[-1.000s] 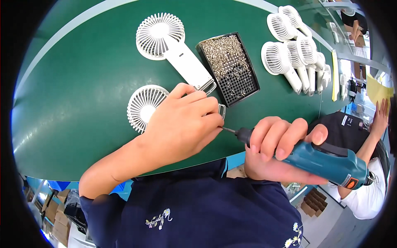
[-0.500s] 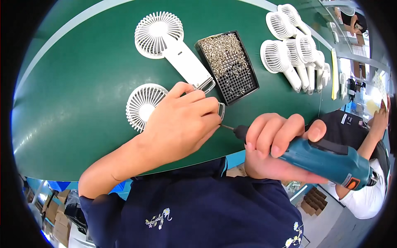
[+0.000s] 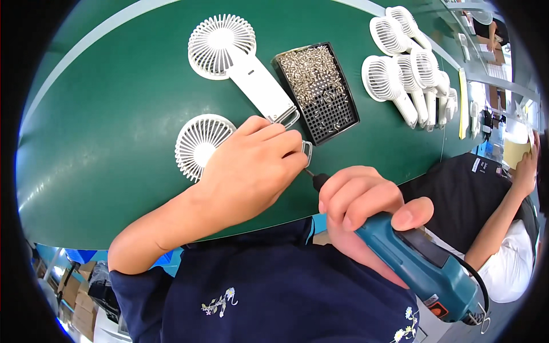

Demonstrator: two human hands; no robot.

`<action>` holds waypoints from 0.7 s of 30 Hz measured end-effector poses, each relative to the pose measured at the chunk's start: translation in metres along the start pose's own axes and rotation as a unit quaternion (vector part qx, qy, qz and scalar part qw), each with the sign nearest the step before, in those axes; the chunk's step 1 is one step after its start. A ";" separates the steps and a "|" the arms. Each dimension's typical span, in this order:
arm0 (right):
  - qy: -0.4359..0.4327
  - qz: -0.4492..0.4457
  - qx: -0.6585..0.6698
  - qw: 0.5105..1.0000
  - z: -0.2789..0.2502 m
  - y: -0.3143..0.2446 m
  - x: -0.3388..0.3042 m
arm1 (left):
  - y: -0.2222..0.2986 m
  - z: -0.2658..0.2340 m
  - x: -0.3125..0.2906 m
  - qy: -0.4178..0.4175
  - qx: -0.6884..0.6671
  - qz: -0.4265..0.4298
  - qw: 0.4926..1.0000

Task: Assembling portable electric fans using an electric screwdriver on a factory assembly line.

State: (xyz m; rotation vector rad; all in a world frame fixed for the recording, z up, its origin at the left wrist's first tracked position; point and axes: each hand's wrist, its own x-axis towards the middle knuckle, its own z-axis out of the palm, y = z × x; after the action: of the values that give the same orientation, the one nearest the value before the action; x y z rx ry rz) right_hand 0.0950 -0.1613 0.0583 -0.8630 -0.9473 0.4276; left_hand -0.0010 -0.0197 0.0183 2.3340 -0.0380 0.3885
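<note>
My left hand (image 3: 251,171) is closed around the handle of a white handheld fan (image 3: 197,140), whose slatted round head shows to the left of the wrist. Most of that handle is hidden under the hand, while a metal loop (image 3: 307,153) pokes out past the fingers. In my right hand (image 3: 366,200) is a teal electric screwdriver (image 3: 420,268), gripped near its black nose. Its thin bit points up and left to the left fingertips; whether it touches a screw is hidden. Just beyond my left hand lies another white fan (image 3: 260,88) with a similar loop.
A black perforated tray (image 3: 329,123) holding many small metal screws stands right of the second fan. Several white fans (image 3: 382,77) are heaped farther right on the green table (image 3: 103,143). A co-worker in a dark and white top (image 3: 457,194) sits at the right.
My right hand has shifted slightly left, and the screwdriver's rear end has swung down and left, tilting it more steeply. My left hand and its fan are almost unmoved.
</note>
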 end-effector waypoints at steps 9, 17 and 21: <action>-0.028 0.001 0.012 1.000 -0.005 0.006 0.002 | 0.001 -0.001 0.001 -0.025 0.012 -0.001 1.000; 0.068 -0.087 0.107 0.988 -0.035 -0.030 0.013 | 0.004 -0.057 0.010 -0.106 0.225 -0.057 0.967; 0.135 -0.051 0.132 0.981 -0.047 -0.024 0.002 | -0.016 -0.072 0.012 -0.174 0.236 -0.016 0.956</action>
State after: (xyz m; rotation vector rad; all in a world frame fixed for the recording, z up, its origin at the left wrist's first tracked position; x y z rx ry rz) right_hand 0.1346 -0.1957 0.0641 -0.6093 -0.6616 0.3294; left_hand -0.0068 0.0430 0.0592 2.8483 -0.0838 -0.0456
